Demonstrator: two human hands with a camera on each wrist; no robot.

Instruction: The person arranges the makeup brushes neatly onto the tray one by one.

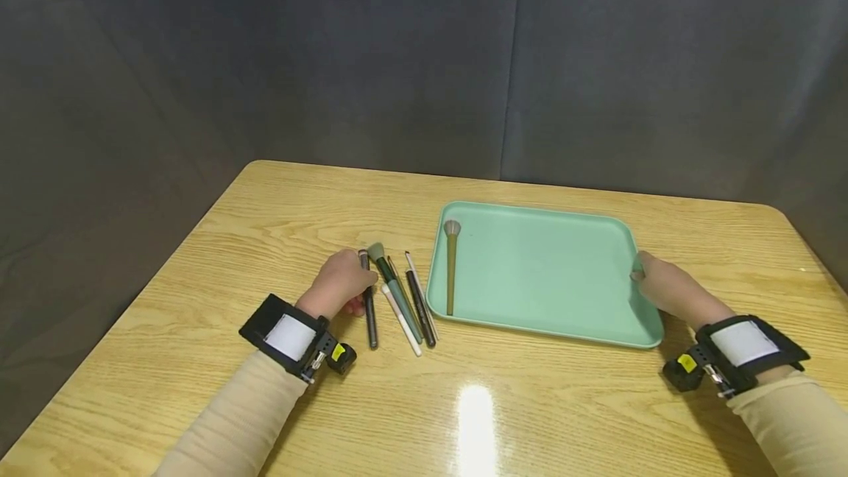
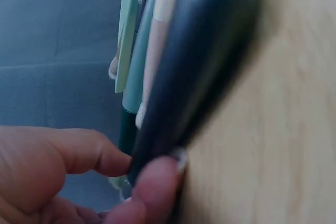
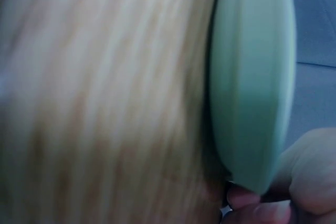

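Dark brush (image 1: 369, 308) lies on table (image 1: 199, 278), left hand (image 1: 341, 282) pinching its upper end between thumb and fingertip. Right hand (image 1: 665, 289) grips tray (image 1: 550, 271) rim, steadying. Pick-up step; next likely lift, carry beside brush in tray (image 1: 451, 271).

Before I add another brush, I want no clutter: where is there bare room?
Most of the tray lies bare, right of the lone brush. It is crowded left of the tray, where the left hand grips a dark brush.
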